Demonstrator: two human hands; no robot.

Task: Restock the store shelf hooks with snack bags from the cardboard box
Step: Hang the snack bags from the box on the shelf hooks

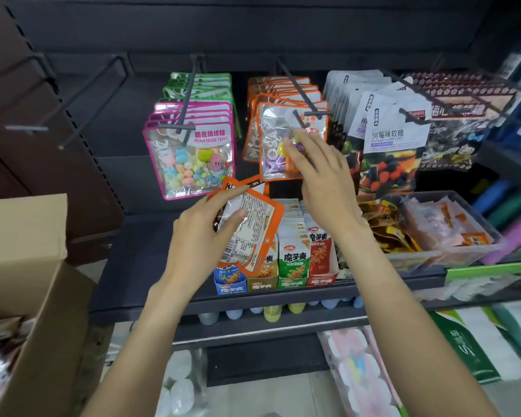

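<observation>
My left hand (203, 233) grips an orange-edged snack bag (253, 233), back side up, below the hooks. My right hand (322, 173) reaches up with straight fingers that touch the front orange-edged bag (275, 145) hanging on the middle hook (298, 88). Pink-edged candy bags (190, 152) hang on the hook to the left, white berry-candy bags (394, 136) on the hook to the right. The open cardboard box (27, 266) stands at the lower left, with foil bags showing inside it.
Two bare hooks (82, 85) stick out at the upper left. Under the hooks, a shelf (253, 299) holds small display cartons (292, 266) and a clear bin (433, 227) of snack packets. More goods fill the lower shelves and right side.
</observation>
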